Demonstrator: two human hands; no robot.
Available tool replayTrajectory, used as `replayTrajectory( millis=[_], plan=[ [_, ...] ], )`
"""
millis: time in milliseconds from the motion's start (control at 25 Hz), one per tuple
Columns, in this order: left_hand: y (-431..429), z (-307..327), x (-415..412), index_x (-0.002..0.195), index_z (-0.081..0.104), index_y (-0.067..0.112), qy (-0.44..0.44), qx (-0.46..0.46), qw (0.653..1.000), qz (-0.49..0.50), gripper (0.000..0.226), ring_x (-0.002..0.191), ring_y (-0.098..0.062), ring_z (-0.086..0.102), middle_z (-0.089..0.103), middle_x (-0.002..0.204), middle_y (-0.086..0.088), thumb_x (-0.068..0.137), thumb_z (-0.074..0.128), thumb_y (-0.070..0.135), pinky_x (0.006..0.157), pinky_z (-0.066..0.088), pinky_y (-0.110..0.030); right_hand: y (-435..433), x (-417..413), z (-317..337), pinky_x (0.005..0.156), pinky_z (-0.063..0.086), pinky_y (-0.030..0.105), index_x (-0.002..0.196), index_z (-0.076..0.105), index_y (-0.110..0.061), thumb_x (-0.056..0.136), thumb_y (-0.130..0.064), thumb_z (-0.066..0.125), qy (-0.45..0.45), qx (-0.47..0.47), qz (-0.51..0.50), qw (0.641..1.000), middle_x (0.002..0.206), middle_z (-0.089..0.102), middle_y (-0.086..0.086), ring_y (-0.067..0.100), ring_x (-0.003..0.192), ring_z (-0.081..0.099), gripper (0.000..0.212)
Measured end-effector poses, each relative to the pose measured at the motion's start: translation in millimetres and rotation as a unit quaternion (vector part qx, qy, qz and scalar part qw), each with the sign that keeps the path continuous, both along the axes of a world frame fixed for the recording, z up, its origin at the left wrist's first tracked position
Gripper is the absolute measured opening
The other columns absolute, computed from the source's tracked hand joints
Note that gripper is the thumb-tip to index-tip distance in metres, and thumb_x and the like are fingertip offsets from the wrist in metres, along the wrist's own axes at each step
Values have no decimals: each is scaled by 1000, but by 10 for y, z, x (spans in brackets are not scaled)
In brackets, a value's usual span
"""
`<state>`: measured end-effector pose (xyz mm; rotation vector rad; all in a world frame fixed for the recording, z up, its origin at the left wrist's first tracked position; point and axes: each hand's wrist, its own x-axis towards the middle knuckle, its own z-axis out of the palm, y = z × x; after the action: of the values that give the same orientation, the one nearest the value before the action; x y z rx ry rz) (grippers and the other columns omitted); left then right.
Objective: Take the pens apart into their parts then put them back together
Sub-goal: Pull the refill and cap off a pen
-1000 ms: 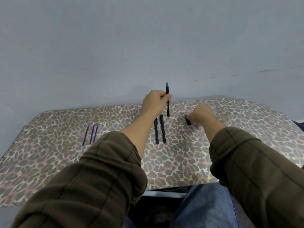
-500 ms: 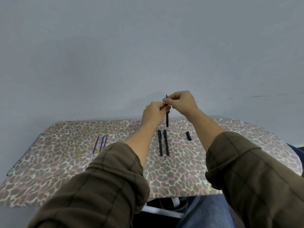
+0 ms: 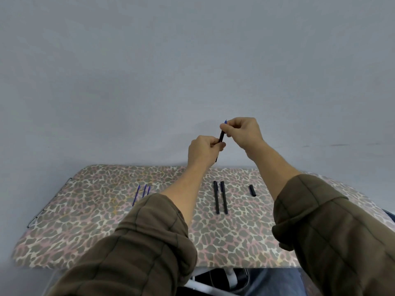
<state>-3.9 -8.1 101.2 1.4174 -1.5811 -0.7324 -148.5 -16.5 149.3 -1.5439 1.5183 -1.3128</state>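
Note:
A black pen (image 3: 221, 136) with a blue tip stands almost upright in the air above the table's far edge. My left hand (image 3: 204, 151) grips its lower part. My right hand (image 3: 242, 130) pinches its upper end near the tip. Two black pen barrels (image 3: 220, 197) lie side by side on the leopard-print table (image 3: 89, 212). A short black cap (image 3: 252, 190) lies to their right. Three thin blue refills (image 3: 142, 192) lie to the left, partly behind my left sleeve.
A plain grey wall rises right behind the table. White frame parts and my blue trousers show below the near edge of the table.
My right hand left the cap on the table and rose to the pen's upper end. Both hands and the pen have lifted higher; the view tilted upward.

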Motion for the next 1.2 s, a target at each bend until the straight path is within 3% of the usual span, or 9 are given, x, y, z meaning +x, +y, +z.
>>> replayTrajectory(
  millis=[120, 200, 360, 520, 680, 760, 920, 1080, 1200],
  plan=[
    [-17, 43, 6, 85, 81, 23, 2, -1, 1000, -30, 18, 78, -1, 69, 76, 81, 14, 96, 68, 30, 64, 45, -19, 2, -47, 49, 64, 47, 19, 87, 79, -14, 96, -24, 75, -5, -2, 36, 999, 81, 74, 5, 7, 70, 62, 14],
    [-11, 26, 6, 90, 81, 23, 13, 3, 999, -51, 19, 84, 5, 68, 77, 84, 16, 98, 66, 31, 67, 45, -17, 11, -80, 63, 69, 47, 15, 95, 80, -16, 99, -22, 70, -8, 1, 72, 997, 90, 77, 1, 4, 78, 65, 13],
    [-11, -4, -7, 94, 81, 20, 44, 10, 997, -70, 21, 96, -6, 70, 79, 92, 11, 100, 64, 31, 85, 51, -27, 43, -83, 50, 78, 46, 19, 121, 76, -26, 97, -19, 71, -52, 15, 91, 994, 99, 73, -9, 3, 91, 67, 25],
    [-6, -15, -30, 93, 81, 21, 47, 20, 995, -80, 22, 97, -7, 70, 78, 94, 12, 100, 63, 33, 86, 52, -28, 39, -39, 14, 98, 48, 28, 141, 63, -19, 91, -13, 80, -84, -14, 72, 994, 89, 74, -3, 6, 97, 71, 53],
    [-27, -11, 16, 97, 81, 20, 61, 20, 995, -79, 21, 100, -7, 69, 79, 96, 10, 100, 63, 31, 88, 50, -28, -21, -32, 15, 115, 40, 40, 162, 34, -17, 97, -13, 68, -96, 7, 98, 990, 108, 81, -10, 11, 130, 60, 74],
    [-37, -9, 33, 98, 81, 19, 63, 20, 995, -77, 21, 101, -7, 69, 79, 96, 10, 101, 63, 31, 89, 50, -27, -34, -30, 26, 119, 38, 45, 164, 27, -17, 94, -17, 71, -114, 17, 90, 989, 110, 80, -13, 9, 129, 59, 83],
    [-39, -12, 34, 97, 81, 20, 55, 21, 995, -87, 22, 101, -7, 69, 79, 96, 10, 101, 63, 31, 90, 50, -28, -32, -21, 7, 108, 39, 36, 163, 32, -18, 93, -13, 77, -110, 1, 75, 991, 93, 80, -6, -10, 102, 68, 83],
    [-42, 2, 32, 100, 80, 18, 62, 21, 994, -88, 22, 103, -6, 68, 79, 97, 10, 102, 62, 31, 87, 48, -25, -25, -14, 41, 118, 40, 44, 164, 29, -18, 97, -11, 68, -116, 3, 87, 989, 105, 81, -9, 10, 125, 64, 77],
    [-37, 17, 20, 101, 80, 20, 59, 24, 994, -90, 22, 102, -5, 68, 78, 97, 11, 102, 61, 32, 82, 48, -22, 1, -21, 55, 117, 44, 47, 162, 32, -15, 94, -13, 76, -109, -5, 85, 990, 96, 78, -9, 10, 112, 70, 81]
  ],
)
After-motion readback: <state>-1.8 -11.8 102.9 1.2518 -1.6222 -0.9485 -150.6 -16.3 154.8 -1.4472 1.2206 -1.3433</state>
